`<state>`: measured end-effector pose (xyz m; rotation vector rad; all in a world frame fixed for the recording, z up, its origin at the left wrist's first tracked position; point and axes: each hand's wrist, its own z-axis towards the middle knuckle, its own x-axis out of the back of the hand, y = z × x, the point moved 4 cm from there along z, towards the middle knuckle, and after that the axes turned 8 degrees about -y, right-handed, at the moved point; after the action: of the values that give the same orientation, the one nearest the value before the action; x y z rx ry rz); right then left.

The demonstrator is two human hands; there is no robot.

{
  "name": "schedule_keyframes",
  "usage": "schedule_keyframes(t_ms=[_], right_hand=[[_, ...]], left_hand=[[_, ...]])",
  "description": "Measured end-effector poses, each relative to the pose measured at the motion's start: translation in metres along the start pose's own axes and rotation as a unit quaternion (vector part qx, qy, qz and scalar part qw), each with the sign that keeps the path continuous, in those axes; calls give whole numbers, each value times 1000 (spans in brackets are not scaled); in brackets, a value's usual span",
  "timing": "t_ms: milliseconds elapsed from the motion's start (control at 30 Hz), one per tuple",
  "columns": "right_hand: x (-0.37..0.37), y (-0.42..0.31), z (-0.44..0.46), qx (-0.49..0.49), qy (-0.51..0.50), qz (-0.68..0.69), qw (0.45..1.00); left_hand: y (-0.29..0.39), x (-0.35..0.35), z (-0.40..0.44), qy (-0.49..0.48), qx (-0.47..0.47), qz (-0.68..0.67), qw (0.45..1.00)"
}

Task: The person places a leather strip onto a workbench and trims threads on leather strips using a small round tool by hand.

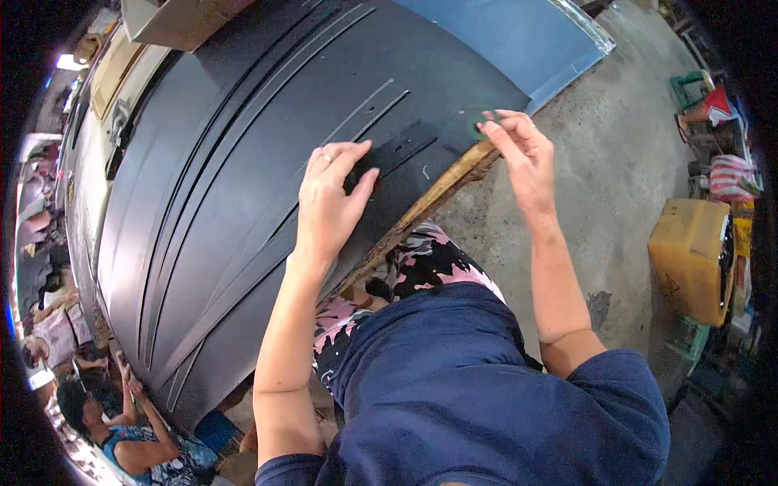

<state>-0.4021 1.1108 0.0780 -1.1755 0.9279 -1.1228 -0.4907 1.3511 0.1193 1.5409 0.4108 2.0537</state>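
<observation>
My left hand [331, 190] is just over the dark tabletop [454, 69], thumb and fingers apart, with nothing visible between them. Long thin black strips [231, 134] lie across the surface to its left, some running under or close to my wrist. Short dark strips [387, 113] lie beyond my fingertips. Over the table's wooden edge [442, 185], my right hand [523, 158] pinches at a blurred, round green thing [475, 124] with a dark centre. Its kind is unclear. A small pale curl [425, 172] rests on the table between my hands.
A blue-grey sheet [510, 40] covers the table's far right end. A box [182, 20] stands at the far left. Another person [134, 429] sits at the lower-left end of the table. A yellow container [689, 259] stands on the concrete floor [600, 162] at right.
</observation>
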Motion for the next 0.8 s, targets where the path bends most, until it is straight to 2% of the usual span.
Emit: schedule_keyframes(t_ms=[67,133,167,200,300,333,467,533,600,667,800], right_hand=[[2,1,0,-11,10,42,999],[3,-7,-1,-48,16,-7,999],[-1,-17,-1,-36,-4,-42,998],[-8,-30,-3,-54,-15,-51,997],[-14,-15,-3,-42,-93,28,994],[-10,-4,-1,-102,-111,108,983],[-40,-25,-23,-141,-246,154,947],[-74,-41,-32,-134,-253,144,947],[-68,-18,-32,-140,-261,151,943],[-68,-7,-24,-155,-281,158,934],[-84,-11,-19,-146,-247,174,942]], left_hand=[[-4,6,-14,-24,15,17,999],[-9,16,-27,-27,23,41,999],[-12,14,-33,-27,20,34,999],[-14,12,-36,0,-2,26,1000],[-18,4,-39,38,15,-2,999],[-19,1,-39,51,11,-20,998],[0,-13,-41,65,40,-17,997],[-3,9,-50,79,19,-9,997],[-7,-19,-41,86,21,34,995],[-3,-20,-34,86,24,132,987],[9,-21,-32,152,47,155,975]])
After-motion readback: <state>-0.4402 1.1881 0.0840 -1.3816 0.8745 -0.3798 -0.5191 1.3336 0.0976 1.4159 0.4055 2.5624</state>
